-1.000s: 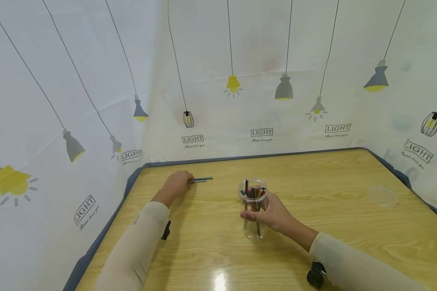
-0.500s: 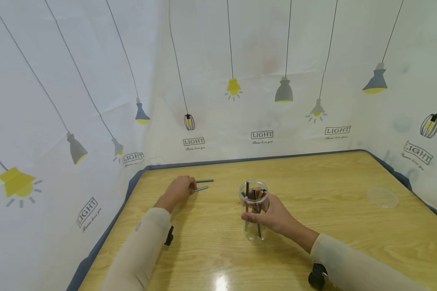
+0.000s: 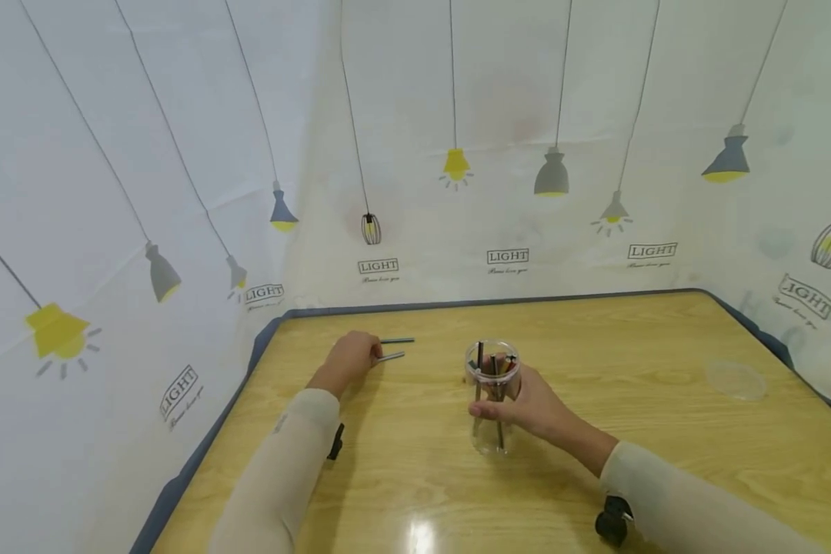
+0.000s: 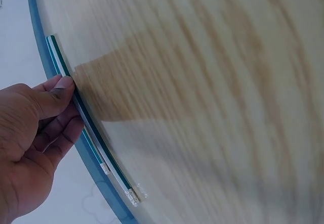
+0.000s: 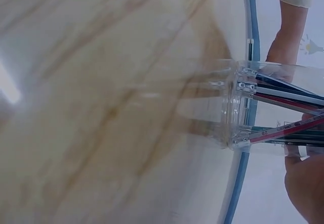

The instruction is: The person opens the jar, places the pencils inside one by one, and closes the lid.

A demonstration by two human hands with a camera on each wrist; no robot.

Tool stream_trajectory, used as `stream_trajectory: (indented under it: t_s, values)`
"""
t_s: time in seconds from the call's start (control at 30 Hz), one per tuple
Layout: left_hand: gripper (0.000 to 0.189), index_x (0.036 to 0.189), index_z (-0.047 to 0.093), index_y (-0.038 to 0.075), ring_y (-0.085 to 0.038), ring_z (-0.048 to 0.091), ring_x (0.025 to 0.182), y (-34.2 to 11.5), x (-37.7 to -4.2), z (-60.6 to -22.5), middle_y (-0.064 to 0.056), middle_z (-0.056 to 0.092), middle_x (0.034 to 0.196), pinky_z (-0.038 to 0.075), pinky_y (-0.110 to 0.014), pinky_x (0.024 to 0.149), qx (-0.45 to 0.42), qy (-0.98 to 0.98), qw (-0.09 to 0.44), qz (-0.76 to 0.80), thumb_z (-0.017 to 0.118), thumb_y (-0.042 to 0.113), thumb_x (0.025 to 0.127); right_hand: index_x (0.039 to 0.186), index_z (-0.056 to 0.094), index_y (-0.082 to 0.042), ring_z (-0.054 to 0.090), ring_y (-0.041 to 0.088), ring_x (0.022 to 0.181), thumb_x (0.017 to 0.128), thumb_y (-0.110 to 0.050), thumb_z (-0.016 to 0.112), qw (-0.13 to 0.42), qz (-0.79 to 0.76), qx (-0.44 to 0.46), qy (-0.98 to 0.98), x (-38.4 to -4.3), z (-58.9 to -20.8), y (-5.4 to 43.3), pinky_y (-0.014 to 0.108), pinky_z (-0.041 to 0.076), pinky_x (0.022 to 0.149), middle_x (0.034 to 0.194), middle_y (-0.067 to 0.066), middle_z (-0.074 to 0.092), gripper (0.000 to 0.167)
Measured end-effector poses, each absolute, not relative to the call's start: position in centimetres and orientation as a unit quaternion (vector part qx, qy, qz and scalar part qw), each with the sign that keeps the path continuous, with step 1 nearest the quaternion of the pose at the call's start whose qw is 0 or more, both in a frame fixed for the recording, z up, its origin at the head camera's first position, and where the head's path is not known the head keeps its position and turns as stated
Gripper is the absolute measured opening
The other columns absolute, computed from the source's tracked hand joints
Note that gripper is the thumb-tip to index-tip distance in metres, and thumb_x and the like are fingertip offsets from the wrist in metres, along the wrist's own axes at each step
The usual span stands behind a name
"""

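My left hand [image 3: 352, 358] pinches a green-and-white striped pencil [image 4: 109, 153] between thumb and fingers, low at the table's far left. Beside it, partly hidden by the fingers, lies a second pencil [image 4: 95, 151]; both have pale erasers at the visible end. Around a clear plastic jar [image 3: 485, 442] the fingers of my right hand [image 3: 538, 409] are wrapped, thumb in front. The jar stands upright and holds several pencils [image 5: 283, 130], some dark, some red or white. Its mouth has no lid on it, and pencil tops poke out near the rim.
A round clear lid [image 3: 735, 381] lies flat at the right of the wood-grain table [image 3: 415, 477]. Dark blue edging [image 3: 498, 302] runs along the table's far and side edges, against a pale curtain printed with hanging lamps [image 3: 415, 115].
The nearer pencil has come apart from the farther one and now lies at an angle to it, with my left hand on it. My right hand keeps its grip on the jar.
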State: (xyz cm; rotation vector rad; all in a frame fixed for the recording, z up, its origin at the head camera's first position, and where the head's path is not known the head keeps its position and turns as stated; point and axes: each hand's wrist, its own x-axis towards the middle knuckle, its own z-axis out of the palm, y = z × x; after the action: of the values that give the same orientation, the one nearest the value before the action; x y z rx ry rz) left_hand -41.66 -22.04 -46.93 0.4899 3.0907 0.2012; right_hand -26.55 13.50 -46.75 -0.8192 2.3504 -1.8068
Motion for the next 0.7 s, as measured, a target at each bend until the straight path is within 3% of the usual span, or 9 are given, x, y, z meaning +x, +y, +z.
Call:
stream_trajectory:
  t_s: [0.1, 0.23, 0.33, 0.4, 0.47, 0.6, 0.7]
  values:
    - [0.009, 0.106, 0.083, 0.013, -0.026, 0.075, 0.106, -21.8, -41.8, -46.9, -0.005, 0.081, 0.110, 0.064, -0.045, 0.098, 0.150, 0.987, 0.001, 0.063, 0.076, 0.008, 0.104, 0.158, 0.055, -0.006, 0.056, 0.038, 0.153, 0.096, -0.026, 0.090, 0.022, -0.584, -0.268, 0.766, -26.7, -46.6, 13.6, 0.048, 0.048, 0.124, 0.156, 0.018, 0.065, 0.074]
    - [0.007, 0.107, 0.083, 0.013, -0.026, 0.075, 0.108, -21.5, -41.7, -46.8, -0.004, 0.081, 0.111, 0.063, -0.049, 0.102, 0.139, 0.988, 0.009, 0.063, 0.077, 0.010, 0.105, 0.153, 0.057, -0.008, 0.070, 0.015, 0.129, 0.093, -0.027, 0.093, 0.003, -0.591, -0.283, 0.755, -26.9, -46.3, 13.7, 0.028, 0.055, 0.109, 0.138, 0.018, 0.073, 0.072]
    - [0.006, 0.108, 0.083, 0.013, -0.026, 0.075, 0.108, -21.2, -41.5, -46.8, -0.004, 0.081, 0.111, 0.063, -0.050, 0.104, 0.135, 0.989, 0.012, 0.060, 0.077, 0.011, 0.105, 0.152, 0.055, -0.008, 0.070, 0.005, 0.121, 0.094, -0.024, 0.093, -0.008, -0.610, -0.305, 0.731, -27.0, -45.6, 13.6, 0.023, 0.058, 0.102, 0.138, 0.021, 0.071, 0.071]
    - [0.007, 0.108, 0.083, 0.013, -0.026, 0.075, 0.108, -21.1, -41.4, -46.7, -0.004, 0.081, 0.112, 0.063, -0.049, 0.103, 0.133, 0.989, 0.009, 0.060, 0.077, 0.011, 0.105, 0.153, 0.055, -0.009, 0.068, 0.005, 0.132, 0.094, -0.021, 0.092, -0.014, -0.626, -0.316, 0.713, -27.1, -45.0, 13.6, 0.025, 0.061, 0.102, 0.148, 0.020, 0.068, 0.071]
    - [0.008, 0.108, 0.083, 0.013, -0.026, 0.076, 0.108, -21.1, -41.4, -46.8, -0.004, 0.081, 0.111, 0.063, -0.047, 0.102, 0.135, 0.989, 0.001, 0.058, 0.077, 0.010, 0.105, 0.152, 0.056, -0.011, 0.069, 0.009, 0.132, 0.094, -0.017, 0.092, -0.019, -0.632, -0.324, 0.704, -27.3, -44.3, 13.4, 0.028, 0.064, 0.096, 0.148, 0.020, 0.068, 0.069]
    - [0.008, 0.108, 0.083, 0.012, -0.026, 0.075, 0.108, -21.2, -41.4, -46.9, -0.005, 0.082, 0.112, 0.063, -0.046, 0.102, 0.135, 0.989, -0.004, 0.060, 0.076, 0.010, 0.105, 0.149, 0.061, -0.014, 0.074, 0.016, 0.123, 0.092, -0.016, 0.093, -0.016, -0.632, -0.313, 0.708, -27.4, -43.4, 13.0, 0.032, 0.067, 0.087, 0.141, 0.015, 0.073, 0.066]
    - [0.008, 0.108, 0.083, 0.011, -0.027, 0.075, 0.109, -21.5, -41.3, -47.0, -0.006, 0.081, 0.112, 0.063, -0.047, 0.102, 0.127, 0.990, -0.001, 0.066, 0.076, 0.009, 0.105, 0.146, 0.064, -0.012, 0.077, 0.024, 0.119, 0.091, -0.018, 0.094, -0.004, -0.633, -0.301, 0.714, -27.4, -43.4, 12.6, 0.032, 0.067, 0.089, 0.135, 0.015, 0.076, 0.063]
